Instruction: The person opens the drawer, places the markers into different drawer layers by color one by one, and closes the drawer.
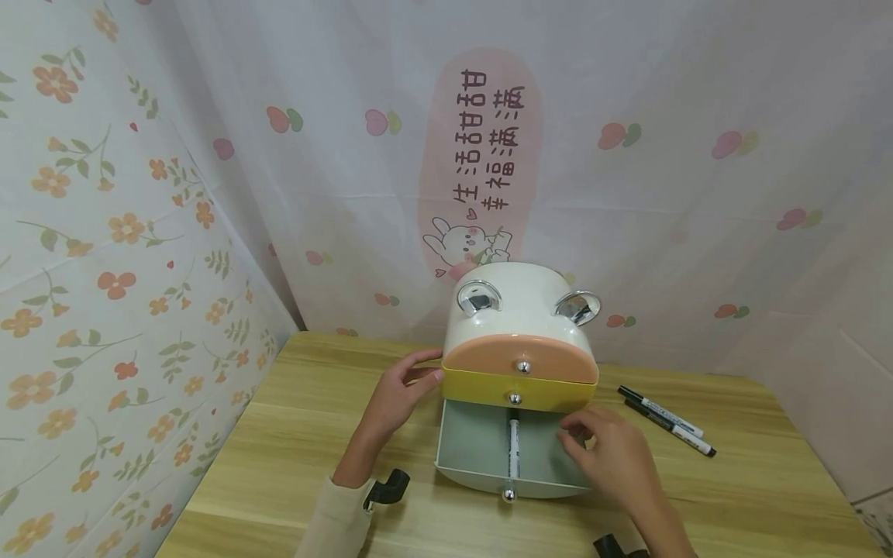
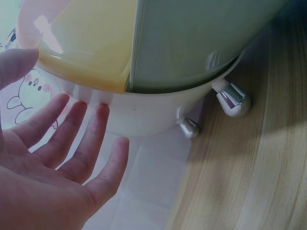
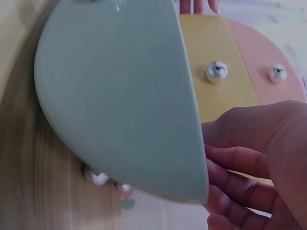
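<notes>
A small white drawer cabinet [image 1: 516, 298] stands on the table, with an orange-pink top drawer [image 1: 519, 356], a yellow middle drawer [image 1: 481, 386] and a grey-green bottom drawer [image 1: 467, 442] pulled out. Inside that bottom drawer lies a marker pen [image 1: 514, 449], its dark end toward the back. My left hand [image 1: 394, 397] is at the cabinet's left side, its thumb by the yellow drawer and its fingers spread along the white shell. Over the right edge of the pulled-out drawer is my right hand [image 1: 617, 453], fingers loosely bent, nothing seen between them. In the right wrist view the drawer front partly hides its fingertips.
Two marker pens [image 1: 666, 422] lie side by side on the wooden table [image 1: 739, 496] right of the cabinet. Behind it hangs a printed curtain [image 1: 670, 232]; a floral curtain [image 1: 125, 310] is at the left. Silver feet [image 2: 233, 100] support the cabinet.
</notes>
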A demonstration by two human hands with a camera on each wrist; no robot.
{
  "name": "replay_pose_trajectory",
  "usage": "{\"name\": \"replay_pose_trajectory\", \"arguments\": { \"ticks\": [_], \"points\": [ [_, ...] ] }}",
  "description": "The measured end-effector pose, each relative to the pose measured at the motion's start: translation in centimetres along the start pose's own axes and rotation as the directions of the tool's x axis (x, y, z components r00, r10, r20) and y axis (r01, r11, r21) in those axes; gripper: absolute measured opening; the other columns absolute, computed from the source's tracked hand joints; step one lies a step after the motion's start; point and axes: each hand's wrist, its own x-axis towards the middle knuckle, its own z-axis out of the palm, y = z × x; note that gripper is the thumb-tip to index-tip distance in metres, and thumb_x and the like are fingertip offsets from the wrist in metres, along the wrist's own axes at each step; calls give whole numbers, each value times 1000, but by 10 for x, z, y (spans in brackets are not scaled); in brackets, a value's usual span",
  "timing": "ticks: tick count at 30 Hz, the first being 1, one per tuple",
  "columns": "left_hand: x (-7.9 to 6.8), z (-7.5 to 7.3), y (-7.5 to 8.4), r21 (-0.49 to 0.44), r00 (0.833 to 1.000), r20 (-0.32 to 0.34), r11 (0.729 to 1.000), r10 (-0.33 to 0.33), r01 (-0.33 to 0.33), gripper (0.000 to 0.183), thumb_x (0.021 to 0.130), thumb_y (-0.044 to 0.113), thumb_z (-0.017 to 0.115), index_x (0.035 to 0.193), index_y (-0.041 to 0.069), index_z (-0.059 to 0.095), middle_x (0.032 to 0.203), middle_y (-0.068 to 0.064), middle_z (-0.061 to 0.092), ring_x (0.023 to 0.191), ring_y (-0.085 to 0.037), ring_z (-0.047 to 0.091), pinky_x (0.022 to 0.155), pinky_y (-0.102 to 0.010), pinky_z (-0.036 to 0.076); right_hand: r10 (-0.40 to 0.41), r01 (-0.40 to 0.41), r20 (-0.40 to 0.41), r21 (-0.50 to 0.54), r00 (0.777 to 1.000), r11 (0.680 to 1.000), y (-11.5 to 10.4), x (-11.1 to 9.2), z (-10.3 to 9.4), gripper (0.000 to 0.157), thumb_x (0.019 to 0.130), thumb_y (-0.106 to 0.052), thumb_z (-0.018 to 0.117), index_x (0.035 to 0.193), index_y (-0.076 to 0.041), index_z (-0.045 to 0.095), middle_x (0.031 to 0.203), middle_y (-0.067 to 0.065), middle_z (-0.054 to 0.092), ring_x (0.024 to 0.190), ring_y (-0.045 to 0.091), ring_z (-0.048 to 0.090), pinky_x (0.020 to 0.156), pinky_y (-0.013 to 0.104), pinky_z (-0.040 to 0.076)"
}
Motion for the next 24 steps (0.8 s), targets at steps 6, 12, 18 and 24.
{"name": "replay_pose_trajectory", "arguments": {
  "ticks": [6, 12, 18, 24],
  "points": [
    [-1, 0, 1, 3, 1000, 2, 1000, -3, 3, 39, 91, 42, 69, 127, 31, 63, 133, 7, 58, 119, -24, 59, 93, -44, 52, 15, -15, -32, 16, 999, 1000, 14, 2, -5, 9, 81, -21, 80, 82, -25, 72, 84, -12, 65, 76, 12, 58, 62, 31, 48],
    [-1, 0, 2, -2, 1000, 3, 1000, -3, 3, 38, 91, 42, 69, 127, 31, 63, 133, 7, 58, 119, -24, 59, 93, -44, 52, 30, -28, -54, 30, 998, 999, 33, 2, -6, 7, 82, -21, 79, 85, -23, 73, 81, -13, 66, 73, 10, 61, 61, 32, 50],
    [-1, 0, 2, 4, 1000, 3, 1000, 12, -12, 38, 91, 41, 69, 128, 30, 63, 133, 7, 58, 118, -24, 59, 92, -43, 53, 30, -27, -68, 47, 997, 999, 50, 1, -10, 9, 82, -17, 78, 86, -22, 73, 80, -13, 64, 72, 10, 60, 59, 29, 48],
    [-1, 0, 2, 8, 1000, -3, 1000, 5, -5, 37, 91, 41, 69, 127, 31, 63, 132, 7, 59, 117, -20, 61, 92, -44, 53, 24, -19, -101, 46, 995, 999, 67, 0, -11, 8, 82, -16, 78, 86, -21, 73, 79, -12, 66, 70, 10, 61, 56, 27, 47]
  ]
}}
